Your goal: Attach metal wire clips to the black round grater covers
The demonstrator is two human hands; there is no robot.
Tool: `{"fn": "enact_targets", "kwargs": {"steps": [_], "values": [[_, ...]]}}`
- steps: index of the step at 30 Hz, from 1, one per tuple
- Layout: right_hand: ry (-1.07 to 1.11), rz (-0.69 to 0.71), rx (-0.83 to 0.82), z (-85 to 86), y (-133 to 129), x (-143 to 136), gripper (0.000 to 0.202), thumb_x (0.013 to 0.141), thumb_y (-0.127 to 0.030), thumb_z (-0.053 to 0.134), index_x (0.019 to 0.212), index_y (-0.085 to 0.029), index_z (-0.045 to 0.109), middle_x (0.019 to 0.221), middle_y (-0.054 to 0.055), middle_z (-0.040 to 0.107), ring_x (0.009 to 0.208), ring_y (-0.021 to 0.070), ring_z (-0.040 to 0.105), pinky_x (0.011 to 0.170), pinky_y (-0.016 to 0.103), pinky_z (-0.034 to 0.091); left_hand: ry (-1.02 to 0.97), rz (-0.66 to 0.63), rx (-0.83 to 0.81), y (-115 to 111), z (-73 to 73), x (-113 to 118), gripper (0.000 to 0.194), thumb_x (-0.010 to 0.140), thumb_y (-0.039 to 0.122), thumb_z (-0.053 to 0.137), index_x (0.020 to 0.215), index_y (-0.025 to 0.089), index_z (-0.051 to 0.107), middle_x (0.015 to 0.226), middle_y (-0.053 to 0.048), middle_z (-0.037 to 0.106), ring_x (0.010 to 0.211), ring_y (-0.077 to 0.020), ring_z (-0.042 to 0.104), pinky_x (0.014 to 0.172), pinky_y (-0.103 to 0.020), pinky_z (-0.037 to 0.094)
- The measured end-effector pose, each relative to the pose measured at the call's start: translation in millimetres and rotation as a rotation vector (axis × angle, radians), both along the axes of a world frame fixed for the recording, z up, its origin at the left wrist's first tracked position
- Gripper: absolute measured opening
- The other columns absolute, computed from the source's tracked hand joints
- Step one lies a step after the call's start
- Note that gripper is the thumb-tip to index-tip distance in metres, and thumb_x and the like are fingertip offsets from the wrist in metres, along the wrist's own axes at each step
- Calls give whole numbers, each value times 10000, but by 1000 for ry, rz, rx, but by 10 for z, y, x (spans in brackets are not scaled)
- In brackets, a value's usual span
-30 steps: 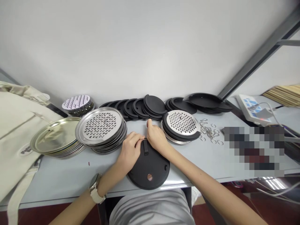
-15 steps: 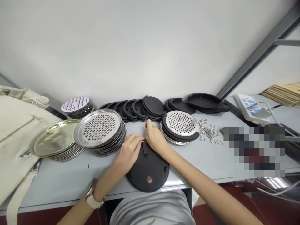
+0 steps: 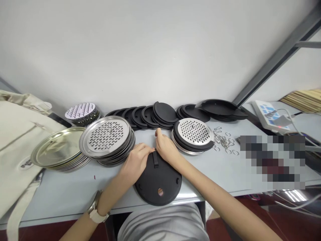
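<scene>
In front of me on the table lies a black round disc (image 3: 157, 182) with a small round hole near its lower edge and a short black strap (image 3: 155, 160) at its top. My left hand (image 3: 137, 160) is closed, thumb and fingertips pinched at the strap's upper end. What they pinch is too small to make out. Curled beside it, my right hand (image 3: 165, 146) rests over the disc's upper right rim; its fingertips are hidden from view. To the right lie several metal rings and clips (image 3: 225, 142).
Left stand a stack of perforated metal discs (image 3: 110, 135) and a stack of metal lids (image 3: 60, 147). Black discs (image 3: 164, 113) line the wall. A perforated plate in a black holder (image 3: 194, 131) sits on a stack at right. A cream bag (image 3: 17, 140) is far left.
The left hand has shifted very slightly at the strap's top. Otherwise the hands and the disc hold nearly the same position.
</scene>
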State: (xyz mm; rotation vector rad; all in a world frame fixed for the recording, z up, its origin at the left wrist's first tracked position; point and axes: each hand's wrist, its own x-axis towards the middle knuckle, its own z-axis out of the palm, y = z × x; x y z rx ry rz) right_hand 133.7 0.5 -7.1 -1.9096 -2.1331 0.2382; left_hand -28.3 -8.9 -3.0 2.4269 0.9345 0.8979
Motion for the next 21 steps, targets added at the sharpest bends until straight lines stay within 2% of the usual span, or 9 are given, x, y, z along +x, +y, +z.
{"fn": "enact_targets", "kwargs": {"steps": [11, 21], "values": [[-34, 13, -85, 57, -11, -15, 263, 896, -74, 383, 1159, -80, 374, 869, 150, 675, 792, 243, 661, 665, 314, 471, -52, 38, -41, 24, 30, 39, 244, 832, 5, 501, 797, 187, 660, 824, -32, 692, 780, -169, 657, 731, -280, 506], [-85, 2, -109, 91, -23, -37, 339, 873, -105, 454, 1199, -60, 372, 910, 174, 685, 867, 285, 667, 693, 334, 493, -22, 86, 30, 17, -1, 61, 247, 814, -21, 526, 767, 189, 647, 803, -2, 712, 756, -165, 649, 746, -309, 455]]}}
